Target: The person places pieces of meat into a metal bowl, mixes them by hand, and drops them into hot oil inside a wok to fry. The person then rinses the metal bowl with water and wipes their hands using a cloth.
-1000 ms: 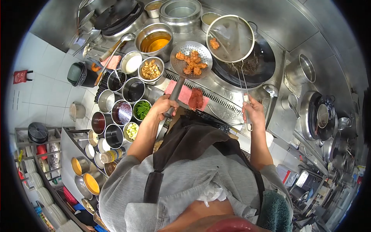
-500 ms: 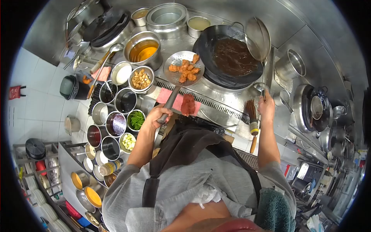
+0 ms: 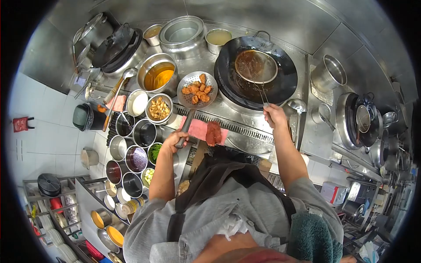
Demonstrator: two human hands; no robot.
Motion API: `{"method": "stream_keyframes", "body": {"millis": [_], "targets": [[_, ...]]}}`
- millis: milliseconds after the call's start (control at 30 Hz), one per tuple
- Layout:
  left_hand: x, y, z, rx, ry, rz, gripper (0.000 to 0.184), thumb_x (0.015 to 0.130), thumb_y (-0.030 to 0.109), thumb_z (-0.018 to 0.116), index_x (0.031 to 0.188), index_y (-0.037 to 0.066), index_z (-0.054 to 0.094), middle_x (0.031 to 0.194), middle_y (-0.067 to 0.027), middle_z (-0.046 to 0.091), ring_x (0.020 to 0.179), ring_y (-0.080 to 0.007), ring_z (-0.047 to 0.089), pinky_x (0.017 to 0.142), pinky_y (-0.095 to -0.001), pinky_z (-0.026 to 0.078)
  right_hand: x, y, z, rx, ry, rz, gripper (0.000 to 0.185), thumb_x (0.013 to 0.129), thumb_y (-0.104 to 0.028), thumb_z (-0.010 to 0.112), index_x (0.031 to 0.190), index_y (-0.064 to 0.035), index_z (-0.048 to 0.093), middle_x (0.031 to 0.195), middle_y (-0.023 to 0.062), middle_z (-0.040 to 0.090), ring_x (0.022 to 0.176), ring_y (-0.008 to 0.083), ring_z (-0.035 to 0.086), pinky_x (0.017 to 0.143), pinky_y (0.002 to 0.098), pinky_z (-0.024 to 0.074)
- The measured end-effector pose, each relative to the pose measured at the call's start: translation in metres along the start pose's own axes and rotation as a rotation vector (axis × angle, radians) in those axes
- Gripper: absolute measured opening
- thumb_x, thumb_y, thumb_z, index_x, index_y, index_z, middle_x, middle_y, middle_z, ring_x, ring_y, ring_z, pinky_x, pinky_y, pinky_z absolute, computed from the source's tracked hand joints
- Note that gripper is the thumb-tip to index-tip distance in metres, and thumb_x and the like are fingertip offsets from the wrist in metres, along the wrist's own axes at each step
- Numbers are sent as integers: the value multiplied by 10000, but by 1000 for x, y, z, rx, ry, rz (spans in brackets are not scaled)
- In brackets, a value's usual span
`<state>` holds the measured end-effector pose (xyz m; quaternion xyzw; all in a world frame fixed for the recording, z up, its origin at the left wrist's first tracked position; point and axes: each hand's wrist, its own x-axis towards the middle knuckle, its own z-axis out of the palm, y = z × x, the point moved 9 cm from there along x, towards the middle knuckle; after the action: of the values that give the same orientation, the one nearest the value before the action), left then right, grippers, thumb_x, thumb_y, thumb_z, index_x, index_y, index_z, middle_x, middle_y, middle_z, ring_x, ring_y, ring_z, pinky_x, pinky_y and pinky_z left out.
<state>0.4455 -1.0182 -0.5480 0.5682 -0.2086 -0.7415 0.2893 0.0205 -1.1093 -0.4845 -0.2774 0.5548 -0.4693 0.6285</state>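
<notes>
My left hand is wrapped round the dark handle of a perforated skimmer. Browned fried pieces lie in its bowl, which is beside the wok on the stove top. In my right hand is the thin handle of a round mesh strainer. The strainer's mesh lies low in the black wok, over the dark oil, and I cannot tell how deep it sits. Below the skimmer, a pink cloth and a dark red cloth lie on the stove's front ledge.
A pot of orange-yellow oil and a bowl of light-brown pieces stand left of the skimmer. Several seasoning pots line the left side. A ladle rests right of the wok. A tall steel pot stands farther right.
The mesh strainer has gone from upright at the wok's right edge down into the wok, my right hand moving left and forward. The skimmer has shifted slightly left, still holding the fried pieces.
</notes>
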Motion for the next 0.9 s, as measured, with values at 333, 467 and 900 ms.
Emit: {"method": "stream_keyframes", "body": {"millis": [333,467,900], "targets": [[-85,35,-52,407,803,667,398,783,75,609,1167,-11,552,941,-104,639,802,-179,618,743,-278,489,1,-74,-46,93,19,-220,206,835,-43,590,1018,52,580,633,59,567,431,124,484,411,237,382],[-108,50,1,430,785,857,263,848,20,575,1109,-13,576,923,-89,637,823,-132,611,741,-250,491,-14,-132,-122,-337,345,-351,387,805,-3,543,1188,48,519,674,144,608,507,235,582,493,330,489],[-61,-14,358,994,-461,506,383,829,64,633,1205,56,561,950,-80,632,851,-157,625,739,-287,522,-19,-159,-274,-265,433,-335,450,826,-60,522,1270,0,484,669,105,611,406,203,542,383,343,444]]}}
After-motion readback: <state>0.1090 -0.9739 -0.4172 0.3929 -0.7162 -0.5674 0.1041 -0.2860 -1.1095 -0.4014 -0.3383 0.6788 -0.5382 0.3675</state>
